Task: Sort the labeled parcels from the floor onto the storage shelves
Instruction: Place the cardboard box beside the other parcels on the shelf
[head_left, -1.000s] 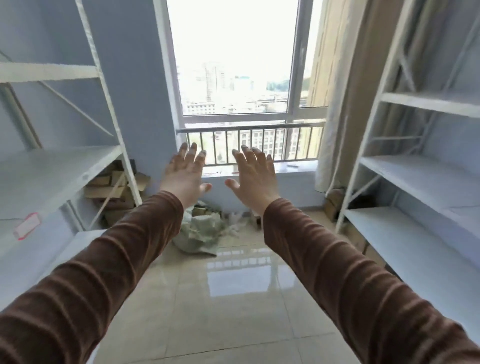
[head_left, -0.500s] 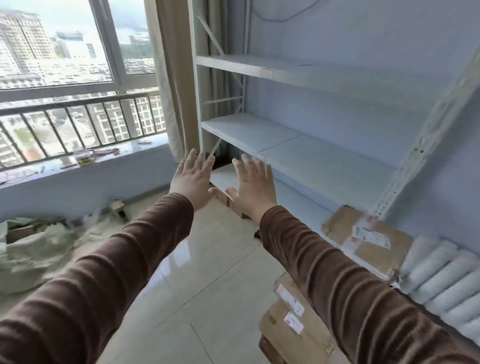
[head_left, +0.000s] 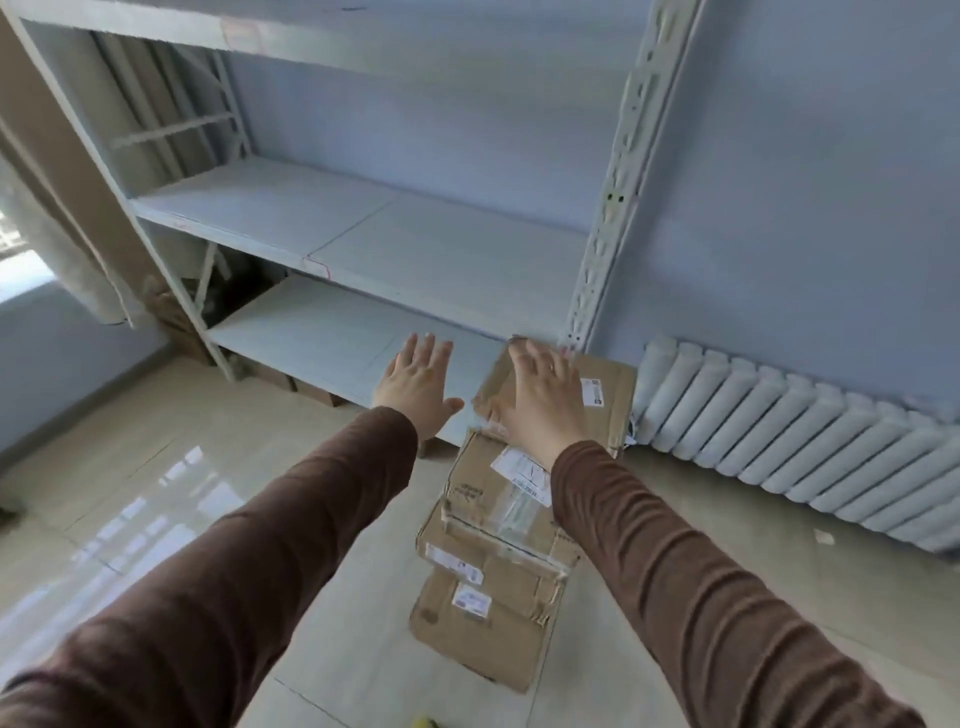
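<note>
Two hands are shown, the left hand (head_left: 415, 387) and the right hand (head_left: 540, 400), each extended with straight fingers from a brown sleeve. Four cardboard parcels are counted: one (head_left: 605, 395) on the lowest shelf board and three stacked on the floor, namely a top parcel (head_left: 483, 478), a middle parcel (head_left: 467, 551) and a bottom parcel (head_left: 478, 639). Three shelf boards are seen on one white shelving unit (head_left: 618, 171). One white radiator (head_left: 789, 441) is present.

Pale blue wall (head_left: 779, 156) fills the upper right; white radiator (head_left: 789, 447) at right; glossy beige tiled floor (head_left: 156, 467) below; curtain (head_left: 62, 249) at left.
</note>
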